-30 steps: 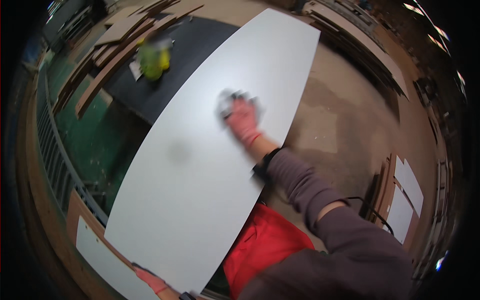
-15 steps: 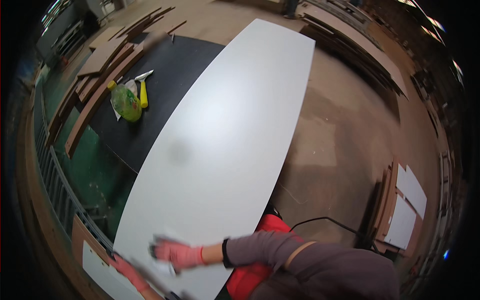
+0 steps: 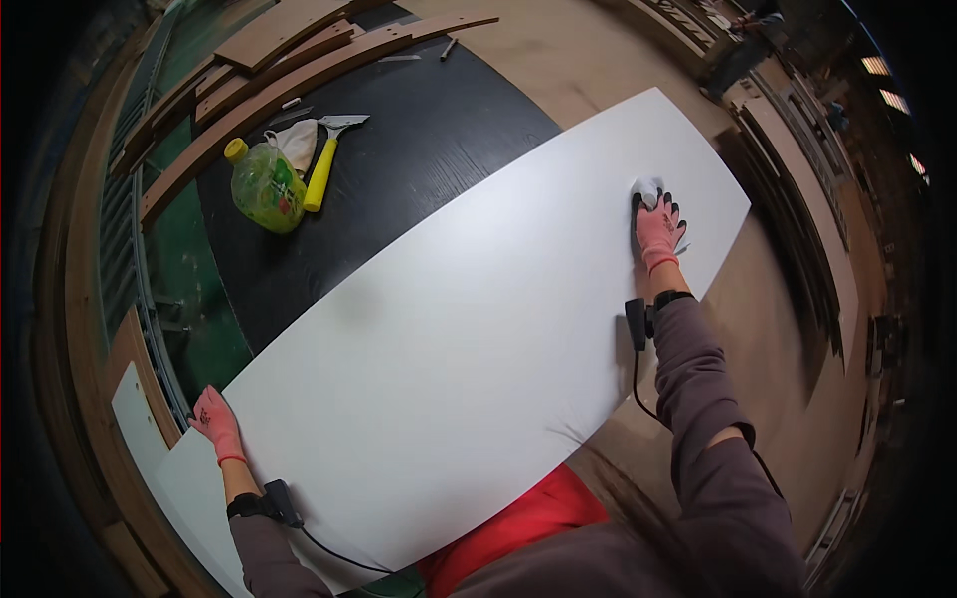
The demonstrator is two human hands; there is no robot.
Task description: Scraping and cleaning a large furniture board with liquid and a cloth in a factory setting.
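A long white panel (image 3: 449,329) lies in front of me, running from lower left to upper right. Near its far right end, my right hand (image 3: 659,231), in a pink glove with dark fingertips, presses a bunched white cloth (image 3: 648,189) onto the surface. The fingers lie over the cloth, and part of it is hidden beneath them. At the panel's left edge, my left hand (image 3: 216,424), gloved alike, is closed on the rim near the corner, its fingertips partly out of sight. Both forearms wear a black strapped device with a cable.
On a black board (image 3: 399,149) beyond the panel stand a green bottle (image 3: 267,189) with a yellow cap and a yellow-handled scraper (image 3: 323,169), beside a pale rag (image 3: 297,145). Brown wooden strips (image 3: 299,75) lie behind them. Stacked boards (image 3: 797,189) stand at right; a person (image 3: 743,55) is farther off.
My right hand has swept from the panel's near left end to its far right end. The left hand stays at the left edge, and the view has turned.
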